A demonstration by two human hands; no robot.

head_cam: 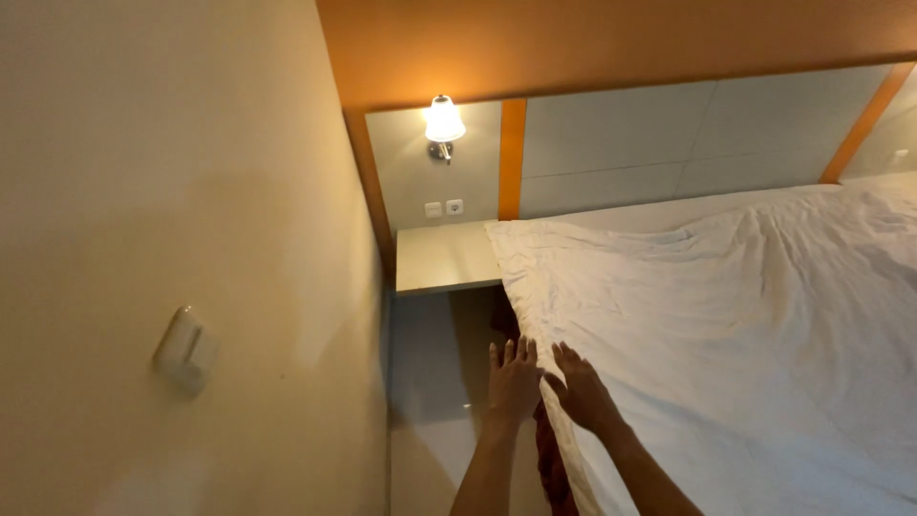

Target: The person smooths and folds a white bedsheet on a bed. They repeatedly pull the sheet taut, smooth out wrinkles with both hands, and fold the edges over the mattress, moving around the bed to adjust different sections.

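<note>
A white, wrinkled bed sheet covers the bed and hangs over its left side. My left hand is stretched out flat with fingers apart at the sheet's left edge, just beside the bed. Next to it my right hand lies palm down on the sheet near the same edge, fingers spread. Neither hand holds anything. A dark reddish strip of the bed's side shows under the sheet between my forearms.
A cream wall with a light switch stands close on the left. A narrow shelf-like nightstand sits at the bed's head, with a lit wall lamp and sockets above. An orange-framed padded headboard runs behind the bed.
</note>
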